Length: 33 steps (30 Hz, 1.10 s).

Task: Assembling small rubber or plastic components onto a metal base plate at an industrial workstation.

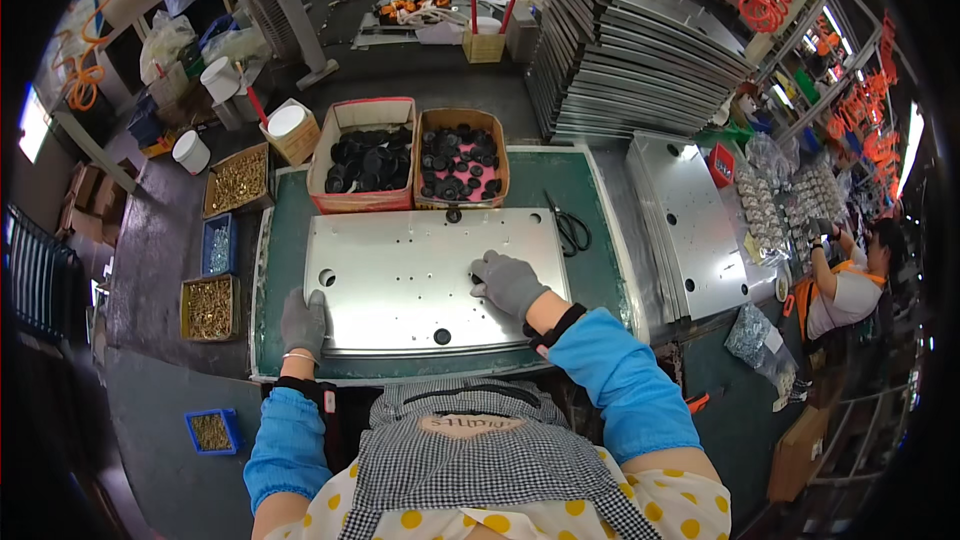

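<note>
Head view: a flat silver metal panel [400,285] lies on the green-topped surface [286,215], the gloved left hand [303,322] at its near left edge and the gloved right hand [508,285] over its right half, fingers bent close together at a small dark spot; whether either hand grips anything, I cannot tell. Just beyond the panel's far edge stand two open boxes of black round parts, the left box [362,203] beside the right box [461,204], with black scissors [574,234] to the right. Farther right lie stacked panels [695,230], and left, a blue tray [234,243] of small pieces.
</note>
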Each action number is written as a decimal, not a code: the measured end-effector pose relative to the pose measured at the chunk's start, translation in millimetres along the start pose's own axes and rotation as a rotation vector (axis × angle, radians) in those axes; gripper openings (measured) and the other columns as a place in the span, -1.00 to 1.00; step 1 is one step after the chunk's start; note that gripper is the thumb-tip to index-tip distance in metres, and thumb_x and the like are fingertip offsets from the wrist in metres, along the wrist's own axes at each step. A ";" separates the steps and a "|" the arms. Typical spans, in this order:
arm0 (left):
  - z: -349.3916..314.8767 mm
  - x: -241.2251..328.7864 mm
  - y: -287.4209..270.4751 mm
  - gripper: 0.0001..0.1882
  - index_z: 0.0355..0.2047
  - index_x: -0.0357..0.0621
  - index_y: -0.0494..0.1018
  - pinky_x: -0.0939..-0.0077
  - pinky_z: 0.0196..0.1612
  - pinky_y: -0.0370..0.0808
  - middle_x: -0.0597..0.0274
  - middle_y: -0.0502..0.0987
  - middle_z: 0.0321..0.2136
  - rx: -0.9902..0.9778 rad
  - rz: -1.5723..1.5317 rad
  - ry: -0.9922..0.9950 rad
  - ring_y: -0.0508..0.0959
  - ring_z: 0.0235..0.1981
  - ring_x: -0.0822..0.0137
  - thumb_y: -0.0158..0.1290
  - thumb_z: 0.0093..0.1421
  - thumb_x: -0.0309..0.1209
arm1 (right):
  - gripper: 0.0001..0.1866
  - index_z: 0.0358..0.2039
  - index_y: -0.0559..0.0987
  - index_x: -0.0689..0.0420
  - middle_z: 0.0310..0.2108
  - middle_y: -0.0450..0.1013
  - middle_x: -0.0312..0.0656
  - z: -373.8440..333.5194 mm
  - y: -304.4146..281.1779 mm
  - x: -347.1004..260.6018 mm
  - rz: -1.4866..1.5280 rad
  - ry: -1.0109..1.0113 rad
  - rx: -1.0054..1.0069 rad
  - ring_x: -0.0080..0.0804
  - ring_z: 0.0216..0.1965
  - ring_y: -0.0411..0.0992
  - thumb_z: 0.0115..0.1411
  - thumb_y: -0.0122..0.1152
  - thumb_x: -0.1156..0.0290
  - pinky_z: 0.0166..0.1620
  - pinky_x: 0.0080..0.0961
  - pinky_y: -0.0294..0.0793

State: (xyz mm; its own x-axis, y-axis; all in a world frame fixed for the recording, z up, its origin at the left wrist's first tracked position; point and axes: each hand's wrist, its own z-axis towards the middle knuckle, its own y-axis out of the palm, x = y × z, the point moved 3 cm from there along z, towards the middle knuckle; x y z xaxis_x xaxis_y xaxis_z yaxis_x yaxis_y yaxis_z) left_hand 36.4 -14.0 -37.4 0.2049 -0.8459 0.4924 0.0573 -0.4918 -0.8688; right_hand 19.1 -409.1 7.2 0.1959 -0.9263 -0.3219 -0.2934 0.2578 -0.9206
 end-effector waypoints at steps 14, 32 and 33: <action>-0.1 3.9 -0.4 -0.57 -0.05 -0.18 0.44 0.10 0.03 0.41 -0.14 0.51 -0.13 0.059 -0.023 -0.029 0.49 -0.04 -0.17 0.01 0.29 -0.07 | -0.78 -0.27 0.65 0.06 -0.22 0.56 -0.03 39.9 -33.3 156.1 0.312 0.427 0.369 0.00 -0.17 0.51 0.17 0.24 0.21 -0.07 -0.22 0.47; 0.6 8.6 -0.1 -0.55 -0.08 -0.14 0.44 0.07 -0.04 0.44 -0.14 0.52 -0.16 0.028 0.124 -0.083 0.51 -0.10 -0.17 -0.10 0.33 -0.01 | -0.64 -0.26 0.52 0.17 -0.25 0.51 0.07 49.9 -28.2 149.2 0.097 0.140 0.254 0.08 -0.14 0.48 0.21 0.20 0.09 -0.07 -0.12 0.45; 0.5 9.3 -0.2 -0.55 -0.08 -0.14 0.44 0.07 -0.04 0.44 -0.14 0.52 -0.16 0.040 0.155 -0.063 0.51 -0.10 -0.17 -0.10 0.33 -0.01 | -0.62 -0.26 0.53 0.17 -0.23 0.51 0.07 50.8 -28.0 149.7 0.102 0.168 0.263 0.08 -0.14 0.48 0.20 0.22 0.07 -0.07 -0.13 0.45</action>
State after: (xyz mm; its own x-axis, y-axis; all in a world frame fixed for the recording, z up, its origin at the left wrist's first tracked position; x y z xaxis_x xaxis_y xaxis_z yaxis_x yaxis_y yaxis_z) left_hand 38.8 -21.7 -32.6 0.2751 -0.8957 0.3495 0.0586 -0.3472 -0.9360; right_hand 104.2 -541.1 -26.5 0.0142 -0.9188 -0.3944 -0.0475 0.3934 -0.9181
